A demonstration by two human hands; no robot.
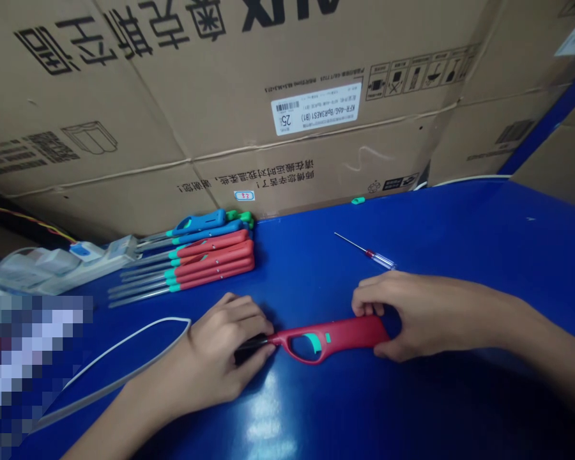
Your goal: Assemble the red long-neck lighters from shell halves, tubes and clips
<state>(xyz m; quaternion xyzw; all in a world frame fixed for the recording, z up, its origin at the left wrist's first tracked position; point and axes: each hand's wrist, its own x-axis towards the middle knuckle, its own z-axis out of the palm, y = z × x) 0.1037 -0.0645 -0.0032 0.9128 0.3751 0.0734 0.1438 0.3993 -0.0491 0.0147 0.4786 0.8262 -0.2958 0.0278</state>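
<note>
Between my two hands, low over the blue table, lies a red long-necked gas lighter [352, 335] with a green trigger inside its finger loop. My left hand [227, 342] is closed around the dark neck end, thumb and fingers meeting just beside the loop. At the other end, my right hand [407, 316] grips the butt of the red handle between thumb and fingers. Part of the neck is hidden inside my left hand. Just beyond my right hand rests a screwdriver [381, 260] with a clear handle, its thin shaft pointing away to the left.
Several red lighters [220, 262] and blue lighters [206, 221] lie stacked at the left back. Next to them sits a white power strip [91, 259] with plugs. A white cable [138, 332] loops at left. Large cardboard boxes [220, 128] wall off the back. A small green piece [358, 200] lies before them.
</note>
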